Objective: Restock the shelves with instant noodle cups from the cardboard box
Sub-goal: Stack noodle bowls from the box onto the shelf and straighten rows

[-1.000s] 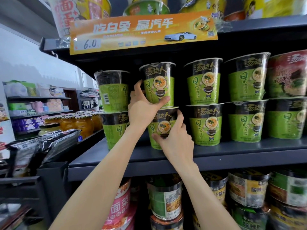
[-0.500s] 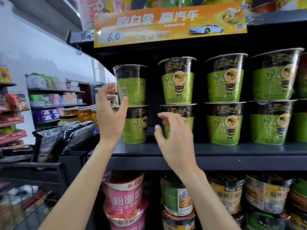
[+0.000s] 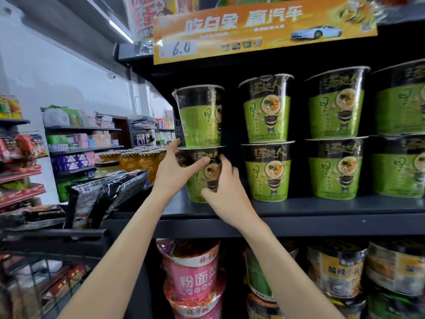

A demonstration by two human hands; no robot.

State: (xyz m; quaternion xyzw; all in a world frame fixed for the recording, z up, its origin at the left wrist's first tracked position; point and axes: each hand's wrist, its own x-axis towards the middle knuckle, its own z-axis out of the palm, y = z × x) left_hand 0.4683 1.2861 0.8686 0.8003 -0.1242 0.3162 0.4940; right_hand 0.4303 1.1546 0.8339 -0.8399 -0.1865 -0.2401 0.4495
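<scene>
Two hands, left hand [image 3: 171,174] and right hand [image 3: 226,192], clasp the lower green-and-black film-wrapped noodle cup [image 3: 202,173]: probably light, slippery, crushable; hold its sides.

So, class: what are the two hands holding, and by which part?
Both hold the bottom noodle cup of the leftmost stack by its sides: the left hand on its left side, the right hand on its front and right.

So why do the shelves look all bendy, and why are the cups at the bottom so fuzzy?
Head view: its wide-angle lens bows the dark metal shelf and tilts the green-and-black noodle cups outward; the pink noodle cup and other tubs near the bottom edge look smeared and soft; glare streaks the plastic wrap on the cups; the two hands, left hand and right hand, stay fairly sharp.
</scene>
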